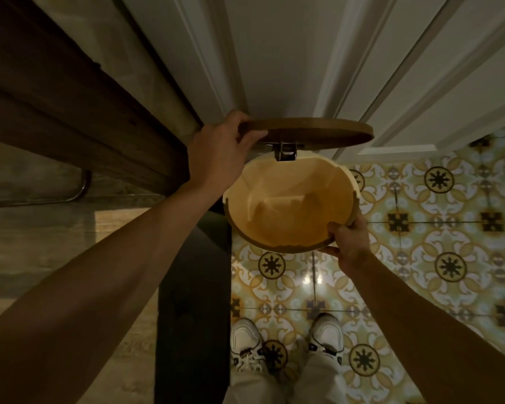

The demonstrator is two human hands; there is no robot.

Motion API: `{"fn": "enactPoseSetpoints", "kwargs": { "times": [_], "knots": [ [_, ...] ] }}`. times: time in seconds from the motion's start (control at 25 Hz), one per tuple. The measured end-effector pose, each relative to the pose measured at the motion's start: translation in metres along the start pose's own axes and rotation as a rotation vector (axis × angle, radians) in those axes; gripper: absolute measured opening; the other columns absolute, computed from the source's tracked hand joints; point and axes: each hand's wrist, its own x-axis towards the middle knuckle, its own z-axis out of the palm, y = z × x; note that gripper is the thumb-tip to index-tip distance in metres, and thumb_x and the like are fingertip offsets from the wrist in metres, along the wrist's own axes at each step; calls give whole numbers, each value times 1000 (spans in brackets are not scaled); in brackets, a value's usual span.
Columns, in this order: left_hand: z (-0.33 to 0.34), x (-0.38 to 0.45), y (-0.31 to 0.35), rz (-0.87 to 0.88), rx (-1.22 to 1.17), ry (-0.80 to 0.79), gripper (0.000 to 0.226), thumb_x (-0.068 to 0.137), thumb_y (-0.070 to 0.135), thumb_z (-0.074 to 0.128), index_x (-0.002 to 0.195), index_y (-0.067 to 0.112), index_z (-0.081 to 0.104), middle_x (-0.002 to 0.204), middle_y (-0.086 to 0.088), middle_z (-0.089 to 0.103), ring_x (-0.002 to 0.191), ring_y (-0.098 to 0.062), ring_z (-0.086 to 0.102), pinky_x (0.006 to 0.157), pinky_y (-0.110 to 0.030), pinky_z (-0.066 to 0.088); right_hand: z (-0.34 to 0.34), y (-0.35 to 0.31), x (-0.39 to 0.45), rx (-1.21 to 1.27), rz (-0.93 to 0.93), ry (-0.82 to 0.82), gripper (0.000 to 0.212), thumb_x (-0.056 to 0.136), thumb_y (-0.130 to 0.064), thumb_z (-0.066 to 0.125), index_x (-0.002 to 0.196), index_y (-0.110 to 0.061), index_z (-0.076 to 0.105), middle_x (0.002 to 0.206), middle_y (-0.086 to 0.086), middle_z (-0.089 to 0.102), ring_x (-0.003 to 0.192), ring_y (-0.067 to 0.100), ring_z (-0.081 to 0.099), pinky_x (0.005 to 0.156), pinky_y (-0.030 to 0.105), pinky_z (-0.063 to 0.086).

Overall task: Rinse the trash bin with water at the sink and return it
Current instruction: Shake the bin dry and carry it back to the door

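Note:
A round trash bin [289, 205] with a pale yellow inside hangs in the air above the floor, seen from the top; nothing lies in it. Its brown hinged lid [312, 132] stands swung open at the far side, joined by a metal hinge [286, 148]. My left hand [219, 150] grips the lid's left edge. My right hand [352, 240] pinches the bin's near right rim, thumb inside.
A white panelled door [289, 53] stands straight ahead. To the left runs a stone counter [41, 243] with a dark wooden edge and a metal rail [82, 185]. Patterned floor tiles [435, 228] spread to the right. My white shoes [248, 342] stand below.

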Motion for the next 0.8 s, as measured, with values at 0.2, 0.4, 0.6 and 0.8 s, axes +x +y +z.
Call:
{"fn": "enactPoseSetpoints", "kwargs": {
  "times": [0.2,0.4,0.6,0.8],
  "knots": [
    [4,-6,-15,81,44,5,37,93,51,55,112,21,66,72,7,67,62,-10,62,54,-38,52,13,3,20,61,58,75,62,87,8,45,128,-38,44,120,6,51,101,34,54,50,37,52],
    [7,-16,-22,91,98,-11,39,94,52,54,115,20,63,75,11,61,68,-11,61,53,-28,44,14,3,26,68,42,117,55,85,7,43,124,-31,53,121,8,57,104,37,57,49,38,56],
    [9,-19,-23,127,126,-17,41,93,55,53,114,20,63,73,8,63,65,-8,56,55,-25,36,10,19,23,143,41,148,53,91,5,40,123,-37,50,116,3,55,110,36,53,66,47,56],
    [12,-22,-29,169,145,-42,47,93,59,44,117,22,60,73,13,58,63,-8,55,55,-25,38,18,26,56,275,189,121,50,91,4,44,129,-27,49,127,15,55,111,42,55,81,58,53]
  ]
}}
